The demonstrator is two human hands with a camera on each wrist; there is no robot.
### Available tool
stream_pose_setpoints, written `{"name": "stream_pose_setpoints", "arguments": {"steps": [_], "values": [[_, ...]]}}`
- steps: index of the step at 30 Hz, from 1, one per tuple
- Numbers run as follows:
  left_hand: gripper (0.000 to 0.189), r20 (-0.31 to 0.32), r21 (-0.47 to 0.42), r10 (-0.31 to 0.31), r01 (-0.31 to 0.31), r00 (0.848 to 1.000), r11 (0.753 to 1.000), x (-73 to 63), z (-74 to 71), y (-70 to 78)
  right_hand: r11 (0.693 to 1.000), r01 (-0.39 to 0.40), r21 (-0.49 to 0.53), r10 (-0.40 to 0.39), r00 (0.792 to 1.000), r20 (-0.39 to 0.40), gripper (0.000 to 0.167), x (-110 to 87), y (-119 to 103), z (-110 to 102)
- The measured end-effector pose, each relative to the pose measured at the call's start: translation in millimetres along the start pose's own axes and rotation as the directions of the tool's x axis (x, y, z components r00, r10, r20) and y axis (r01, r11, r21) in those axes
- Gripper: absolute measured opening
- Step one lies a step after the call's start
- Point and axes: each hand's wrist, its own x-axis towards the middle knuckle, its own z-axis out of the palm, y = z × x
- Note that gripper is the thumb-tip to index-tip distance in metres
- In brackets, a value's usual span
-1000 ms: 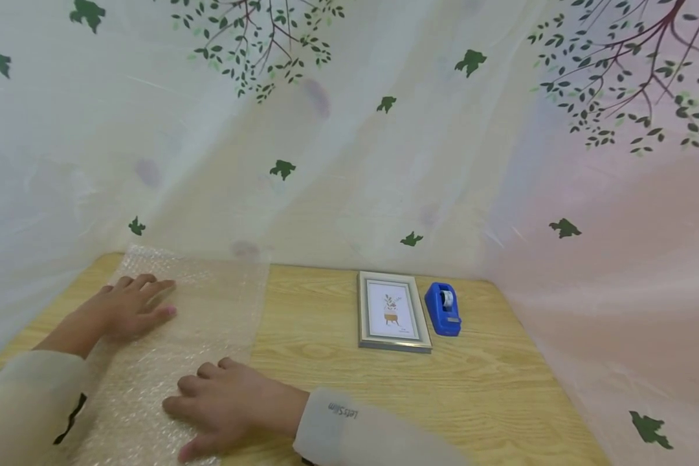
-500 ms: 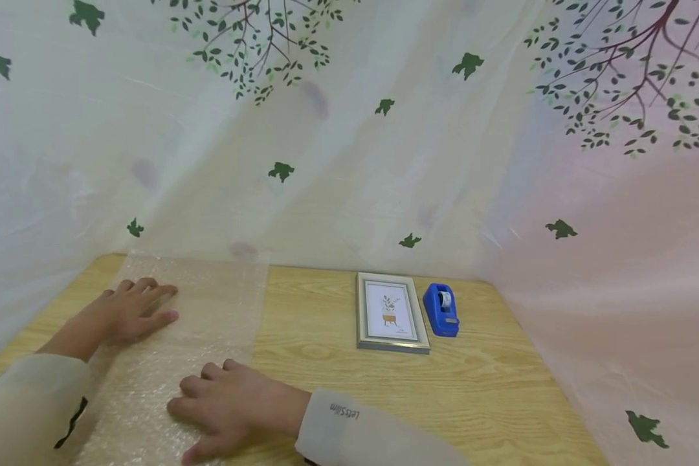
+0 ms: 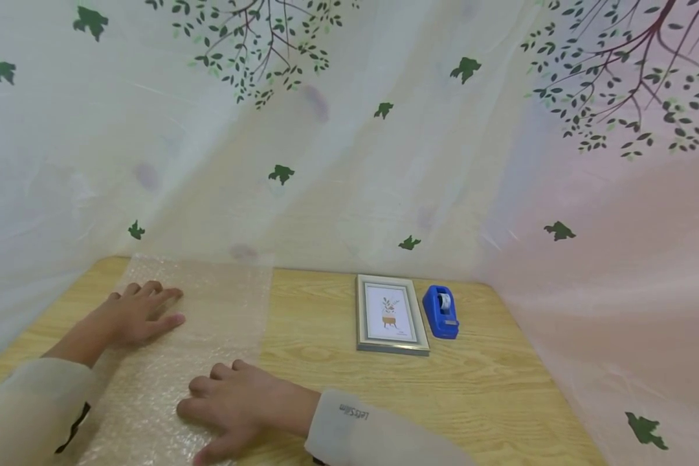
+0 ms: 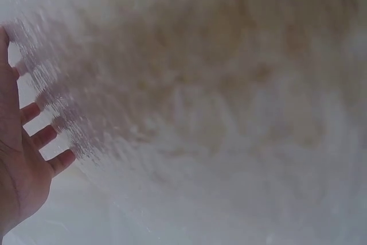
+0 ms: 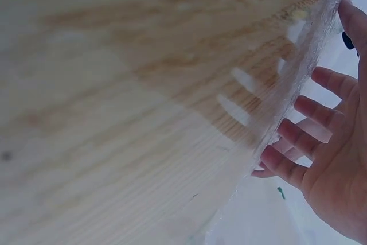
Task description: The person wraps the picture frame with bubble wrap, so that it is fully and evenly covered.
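Observation:
A clear sheet of bubble wrap lies flat along the left part of the wooden table, reaching to its back edge. My left hand rests on its left side, fingers spread, palm down. Nearer the front, my right hand rests on the sheet's right side with fingers apart. In the left wrist view the fingertips of the left hand touch the bubble wrap. The right wrist view has the right hand with its fingertips on the bubble wrap, palm lifted off it.
Right of the sheet, a silver picture frame with a plant print lies face up on the table. A blue tape dispenser stands beside it. A pale curtain with leaf and bird prints hangs behind the table and at its sides.
Both hands have slid slightly to the right, still resting on the bubble wrap. The head view has tilted a little. The picture frame and tape dispenser stay in place.

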Motion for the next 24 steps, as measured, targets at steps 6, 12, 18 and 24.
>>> {"name": "stream_pose_setpoints", "arguments": {"steps": [6,12,18,24], "values": [[0.074,0.0,0.013,0.003,-0.003,1.0,1.0,1.2,2.0,3.0,1.0,0.008,-0.003,-0.008,1.0,0.002,0.077,-3.3,3,4],[0.074,-0.008,0.015,0.014,-0.014,1.0,1.0,2.8,1.6,8.4,1.0,0.008,-0.006,-0.008,1.0,0.003,0.078,-7.8,4,6],[0.075,-0.019,0.021,0.026,-0.025,0.999,0.999,6.8,5.1,10.6,1.0,0.013,0.001,-0.013,1.0,0.0,0.075,-13.3,6,8],[0.075,-0.02,0.028,0.039,-0.038,0.999,0.999,10.3,3.4,17.2,1.0,0.013,-0.001,-0.013,1.0,-0.002,0.074,-18.6,8,10]]}}
